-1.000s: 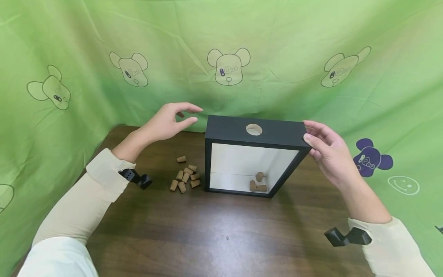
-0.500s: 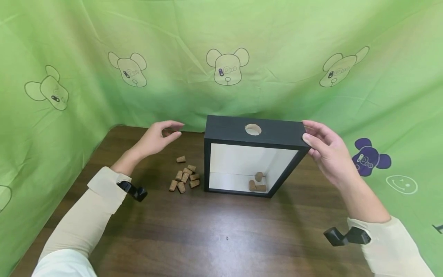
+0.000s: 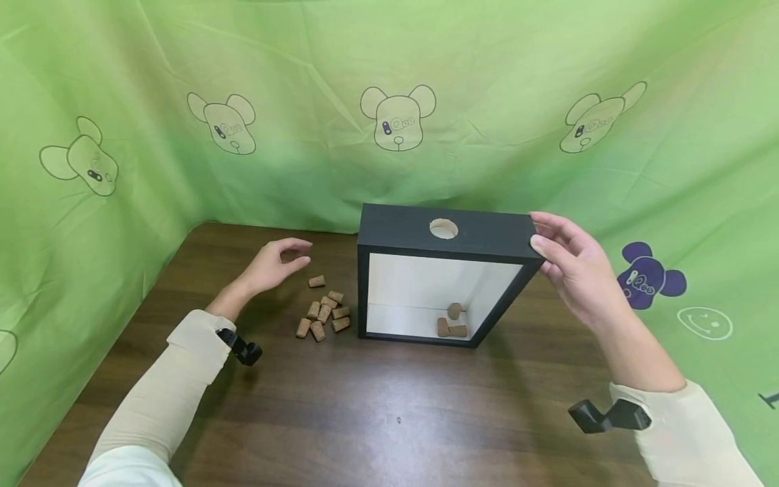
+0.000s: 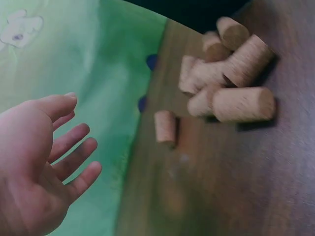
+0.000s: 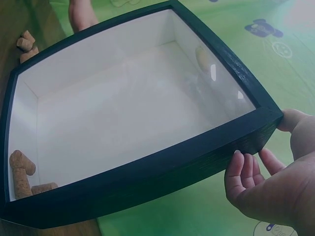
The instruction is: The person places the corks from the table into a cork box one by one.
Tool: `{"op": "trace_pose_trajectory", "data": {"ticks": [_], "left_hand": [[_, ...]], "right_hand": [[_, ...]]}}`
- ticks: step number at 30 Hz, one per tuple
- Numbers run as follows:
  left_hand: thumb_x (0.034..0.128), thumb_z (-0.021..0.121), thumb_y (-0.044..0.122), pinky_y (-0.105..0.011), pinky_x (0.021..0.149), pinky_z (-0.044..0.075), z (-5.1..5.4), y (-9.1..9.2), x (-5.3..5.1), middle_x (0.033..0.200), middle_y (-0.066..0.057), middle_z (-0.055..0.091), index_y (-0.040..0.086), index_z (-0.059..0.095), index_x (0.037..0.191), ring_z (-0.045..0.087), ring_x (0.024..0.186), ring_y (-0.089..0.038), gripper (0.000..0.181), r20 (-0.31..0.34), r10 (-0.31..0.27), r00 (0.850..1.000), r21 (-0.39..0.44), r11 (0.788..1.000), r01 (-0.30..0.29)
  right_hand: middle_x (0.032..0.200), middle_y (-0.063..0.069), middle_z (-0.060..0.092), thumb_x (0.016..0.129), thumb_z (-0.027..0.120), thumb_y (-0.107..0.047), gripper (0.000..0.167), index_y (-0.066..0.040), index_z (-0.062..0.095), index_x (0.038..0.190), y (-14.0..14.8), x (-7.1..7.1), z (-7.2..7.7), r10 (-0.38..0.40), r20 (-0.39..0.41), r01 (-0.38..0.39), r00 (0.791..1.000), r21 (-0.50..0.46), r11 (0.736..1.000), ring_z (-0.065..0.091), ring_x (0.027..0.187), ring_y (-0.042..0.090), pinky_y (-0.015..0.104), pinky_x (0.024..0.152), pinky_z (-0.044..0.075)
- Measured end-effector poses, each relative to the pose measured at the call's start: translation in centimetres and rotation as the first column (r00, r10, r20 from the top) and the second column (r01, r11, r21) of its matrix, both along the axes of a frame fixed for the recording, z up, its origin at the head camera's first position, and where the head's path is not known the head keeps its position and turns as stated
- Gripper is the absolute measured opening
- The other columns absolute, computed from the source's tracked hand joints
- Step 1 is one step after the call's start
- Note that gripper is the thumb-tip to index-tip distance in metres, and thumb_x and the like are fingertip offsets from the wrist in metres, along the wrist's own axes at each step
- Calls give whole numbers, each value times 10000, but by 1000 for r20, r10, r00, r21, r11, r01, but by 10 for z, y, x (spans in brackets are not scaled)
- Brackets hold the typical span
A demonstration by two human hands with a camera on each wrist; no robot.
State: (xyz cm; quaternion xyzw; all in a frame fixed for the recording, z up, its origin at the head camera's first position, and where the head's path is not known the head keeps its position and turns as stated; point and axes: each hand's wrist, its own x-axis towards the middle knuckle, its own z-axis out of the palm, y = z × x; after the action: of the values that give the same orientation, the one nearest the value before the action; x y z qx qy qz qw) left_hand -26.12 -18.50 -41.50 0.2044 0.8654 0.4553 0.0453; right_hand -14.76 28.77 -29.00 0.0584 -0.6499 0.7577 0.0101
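Note:
A black-framed box (image 3: 402,226) with a clear front and white interior stands upright on the table, a round hole in its top. My right hand (image 3: 569,264) grips its upper right corner, thumb at the front and fingers behind; the right wrist view also shows this hand (image 5: 280,191) at the frame. Three corks (image 3: 458,331) lie inside, at the bottom right. Left of the box is a pile of several corks (image 3: 324,313), with one cork (image 3: 316,281) apart behind it. My left hand (image 3: 274,264) hovers just left of that lone cork, fingers loosely bent, holding nothing.
The brown wooden table (image 3: 389,412) reaches up to a green cloth backdrop (image 3: 316,155) printed with bear heads. Black camera mounts (image 3: 608,416) sit on both wrists. The box's left side stands close to the cork pile.
My left hand has come down and left, away from the box's top, towards the lone cork. My right hand keeps its grip on the box corner; the corks have not moved.

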Motion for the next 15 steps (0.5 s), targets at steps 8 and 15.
{"op": "trace_pose_trajectory", "data": {"ticks": [8, 15], "left_hand": [[1000, 658, 93, -547, 1066, 422, -30, -7, -4, 1368, -272, 580, -82, 549, 1380, 546, 1255, -417, 432, 26, 30, 999, -43, 999, -28], [990, 667, 80, -547, 1041, 436, -49, -6, -9, 1332, -267, 605, -79, 567, 1364, 562, 1211, -416, 419, 49, 44, 998, -63, 997, -41]], "right_hand": [[1230, 29, 460, 1020, 571, -1, 335, -165, 630, 1307, 0, 0, 0, -3, 4, 3, 1000, -4, 1000, 486, 1025, 98, 167, 753, 468], [1241, 31, 460, 1019, 582, -13, 327, -166, 626, 1305, 0, 0, 0, -3, 1, 3, 1000, -1, 1000, 485, 1043, 102, 170, 767, 472]]}}
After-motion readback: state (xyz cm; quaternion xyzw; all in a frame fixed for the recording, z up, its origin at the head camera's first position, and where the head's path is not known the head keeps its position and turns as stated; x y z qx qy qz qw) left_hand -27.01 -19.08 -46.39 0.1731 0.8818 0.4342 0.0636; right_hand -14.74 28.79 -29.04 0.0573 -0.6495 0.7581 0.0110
